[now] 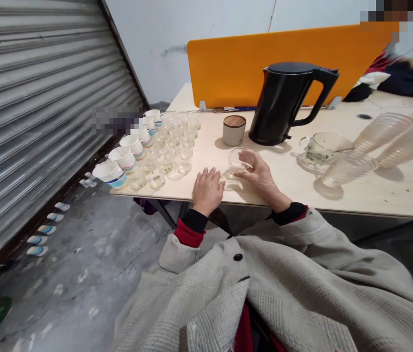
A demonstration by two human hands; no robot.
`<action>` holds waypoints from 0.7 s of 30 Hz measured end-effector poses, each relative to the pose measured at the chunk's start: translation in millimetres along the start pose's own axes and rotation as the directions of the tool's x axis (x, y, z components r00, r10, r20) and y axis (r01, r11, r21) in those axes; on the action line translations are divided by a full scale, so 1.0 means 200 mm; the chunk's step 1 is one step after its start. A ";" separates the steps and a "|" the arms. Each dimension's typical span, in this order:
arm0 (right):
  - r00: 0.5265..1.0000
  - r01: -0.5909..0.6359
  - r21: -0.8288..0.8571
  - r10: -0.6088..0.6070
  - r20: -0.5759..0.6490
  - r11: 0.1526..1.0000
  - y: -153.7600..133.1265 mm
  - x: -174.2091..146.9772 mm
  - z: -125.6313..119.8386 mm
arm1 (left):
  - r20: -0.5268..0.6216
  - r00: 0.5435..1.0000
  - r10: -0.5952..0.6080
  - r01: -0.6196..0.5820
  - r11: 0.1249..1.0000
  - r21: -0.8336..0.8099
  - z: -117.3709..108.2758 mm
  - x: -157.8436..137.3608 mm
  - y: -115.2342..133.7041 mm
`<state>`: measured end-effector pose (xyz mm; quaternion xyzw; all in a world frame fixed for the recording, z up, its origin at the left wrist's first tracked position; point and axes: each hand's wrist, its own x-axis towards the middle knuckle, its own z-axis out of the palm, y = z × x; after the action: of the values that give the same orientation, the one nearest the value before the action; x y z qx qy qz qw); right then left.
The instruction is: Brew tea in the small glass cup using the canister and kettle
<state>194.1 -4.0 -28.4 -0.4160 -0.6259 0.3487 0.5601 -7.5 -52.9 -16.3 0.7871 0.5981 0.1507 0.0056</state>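
Big metal shutters are standing on the left, and a pale wooden table is stretching out in front, with an orange board rising behind it. Near the front edge, the right hand is curling round a thin clear cup, thumb and fingers closing on its side; I cannot tell if its bottom is touching the wood. Just beside it, the left hand is lying palm down, fingers straight and a little spread, holding nothing that shows.

Lots of small clear cups are crowding the left part, with white paper cups lining the end. If the left hand is swinging that way, it could be tipping many at once, because they are looking light and standing so close. Paper ones could be falling on the floor. Squeezing hard could be bending the thin clear cup. Behind it, a tall black kettle is standing; one bump could be spilling it, if water is sitting inside.
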 end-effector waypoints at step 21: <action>0.974 -0.199 0.104 0.186 0.126 0.974 -0.14 0.02 0.17 | -0.327 0.926 0.190 -0.249 0.957 -0.150 0.13 -0.34 -0.02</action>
<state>156.2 -10.5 -5.5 -0.4207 -0.5924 0.4606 0.5098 -21.7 -111.3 -57.8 0.8118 0.4823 0.3277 -0.0305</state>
